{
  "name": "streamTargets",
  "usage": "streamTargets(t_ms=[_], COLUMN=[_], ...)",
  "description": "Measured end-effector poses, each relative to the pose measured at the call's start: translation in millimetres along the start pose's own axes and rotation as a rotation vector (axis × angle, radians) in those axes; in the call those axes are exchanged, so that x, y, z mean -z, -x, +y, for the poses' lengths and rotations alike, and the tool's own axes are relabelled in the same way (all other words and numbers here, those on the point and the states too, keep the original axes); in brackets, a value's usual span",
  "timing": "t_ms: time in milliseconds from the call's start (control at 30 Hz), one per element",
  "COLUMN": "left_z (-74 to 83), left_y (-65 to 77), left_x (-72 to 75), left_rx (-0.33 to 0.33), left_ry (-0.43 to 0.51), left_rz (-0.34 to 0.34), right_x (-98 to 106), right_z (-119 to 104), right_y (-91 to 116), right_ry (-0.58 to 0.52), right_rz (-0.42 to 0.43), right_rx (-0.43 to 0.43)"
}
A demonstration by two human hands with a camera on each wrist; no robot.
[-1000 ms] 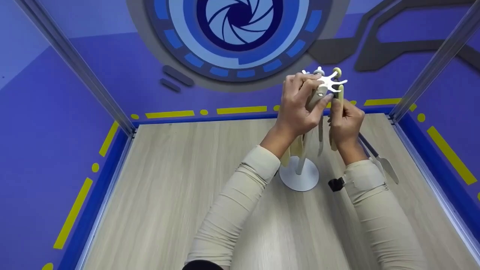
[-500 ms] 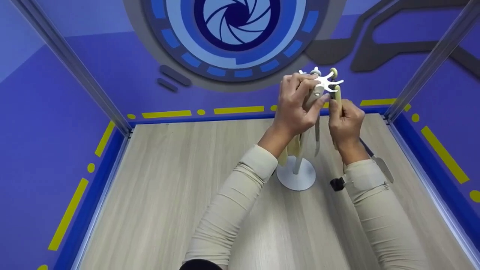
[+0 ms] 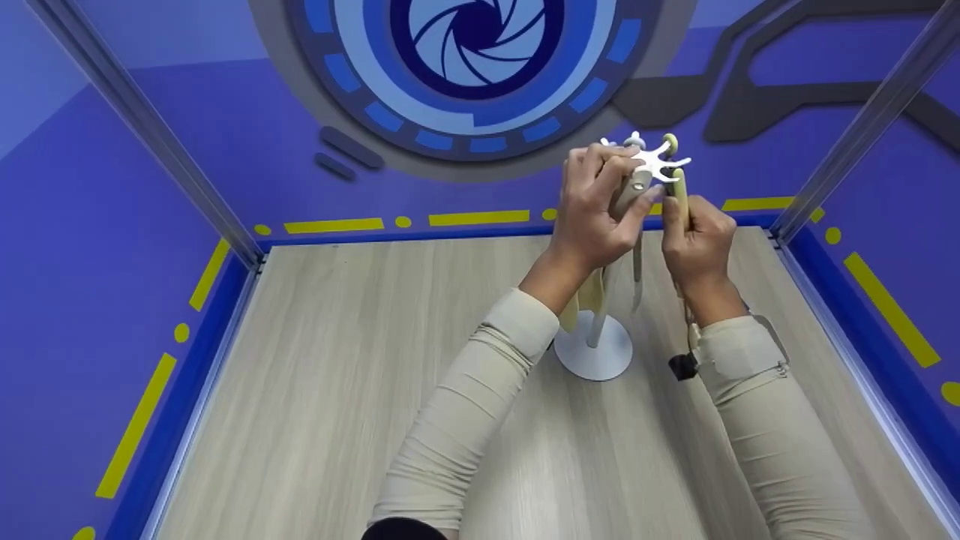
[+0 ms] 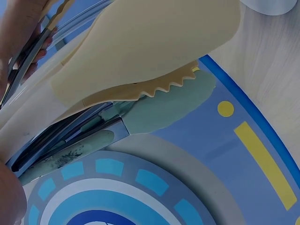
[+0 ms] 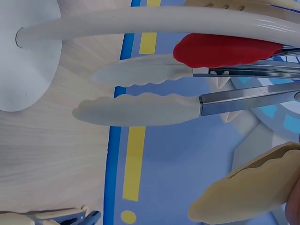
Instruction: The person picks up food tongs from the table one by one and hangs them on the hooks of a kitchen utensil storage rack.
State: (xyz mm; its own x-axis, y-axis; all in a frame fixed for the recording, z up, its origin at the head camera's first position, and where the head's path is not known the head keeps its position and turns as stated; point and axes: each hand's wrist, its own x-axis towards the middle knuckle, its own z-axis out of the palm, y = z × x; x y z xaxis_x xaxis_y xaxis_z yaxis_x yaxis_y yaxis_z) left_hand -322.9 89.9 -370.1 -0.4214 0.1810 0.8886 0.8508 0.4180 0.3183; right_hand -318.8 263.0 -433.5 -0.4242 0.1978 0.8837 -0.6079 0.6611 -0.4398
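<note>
A white stand with curved hooks (image 3: 660,163) rises from a round white base (image 3: 595,360). My left hand (image 3: 592,202) grips the top of its pole, just under the hooks. With my right hand (image 3: 699,244) I hold tongs (image 3: 680,191) upright at the right-hand hook, their beige tips (image 5: 243,192) pointing down in the right wrist view. Other tongs hang from the stand: beige tongs (image 4: 159,42) and green tongs (image 4: 168,108) in the left wrist view, red tongs (image 5: 220,50) and grey tongs (image 5: 140,110) in the right wrist view.
Behind my right sleeve the edge of a grey-headed utensil (image 3: 772,335) shows, mostly hidden. Something cream and blue-grey (image 5: 51,216) lies at the lower left of the right wrist view. Blue patterned walls (image 3: 375,120) enclose the wooden table (image 3: 390,360) at back and sides.
My right hand has shifted slightly right and up with its tongs, and its sleeve now covers most of the grey-headed utensil. My left hand keeps its hold on the stand.
</note>
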Motion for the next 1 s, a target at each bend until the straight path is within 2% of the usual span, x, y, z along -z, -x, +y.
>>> streamTargets(t_ms=[233,567,767,1000], left_z=[-1.1,-2.1,-1.7,-2.5], left_y=[-0.3,-2.0,-2.4,-4.7], left_x=[-0.5,0.9,2.1,1.9], left_rx=[0.000,0.013,0.030,0.031], left_ry=[-0.002,-0.001,0.006,0.009], left_rz=[0.011,-0.001,-0.021,-0.031], right_x=[4.0,9.5,13.9,18.5], right_z=[16.4,16.7,5.0,16.3], right_y=[1.3,-6.3,-11.7,-12.7], right_ry=[0.083,0.120,0.131,0.160], right_rz=[-0.056,-0.081,-0.108,-0.141], right_rx=[-0.001,0.017,0.007,-0.011])
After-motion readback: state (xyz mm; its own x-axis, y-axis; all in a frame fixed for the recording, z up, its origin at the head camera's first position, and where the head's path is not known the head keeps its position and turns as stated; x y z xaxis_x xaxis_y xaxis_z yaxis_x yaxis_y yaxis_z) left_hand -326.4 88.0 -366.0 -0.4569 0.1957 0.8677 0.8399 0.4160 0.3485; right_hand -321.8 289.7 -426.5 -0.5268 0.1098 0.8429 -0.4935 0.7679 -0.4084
